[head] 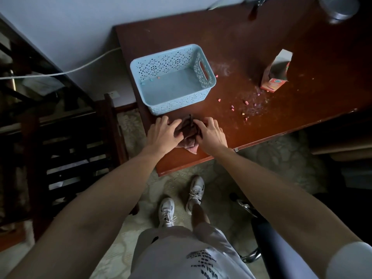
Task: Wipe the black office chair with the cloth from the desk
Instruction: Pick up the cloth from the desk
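- Mostly, the pale patterned floor (267,158) and a light wall (60,27) fill the room. Dark slatted wooden furniture (66,154) stands at the left, too dim to identify.
- Next, the reddish-brown wooden surface (251,47) runs from centre to upper right. Its far end is cut off by the frame, and its top is dusty and speckled.
- Low at the right, the black office chair (281,250) shows only as a dark padded part with a chrome base (249,256) beneath. The right forearm and the frame edge hide the rest.
- A light blue perforated basket (198,75) sits near the surface's left end, just behind the hands.
- An opened carton (275,71) stands well to the basket's right.
- A grey metal cylinder (338,9) stands at the top right corner, cut off by the frame.
- A white cable (60,73) crosses the wall toward the surface.
- The left hand (163,133) rests on the cloth's left side, fingers spread and bent, gathering the fabric.
- The right hand (209,135) grips the opposite side with curled fingers.
- The cloth (189,133), brownish and bunched into a ridge, lies on the surface's near edge between both hands. One corner hangs toward the edge.
- Small pink crumbs (245,103) scatter between the cloth and the carton.
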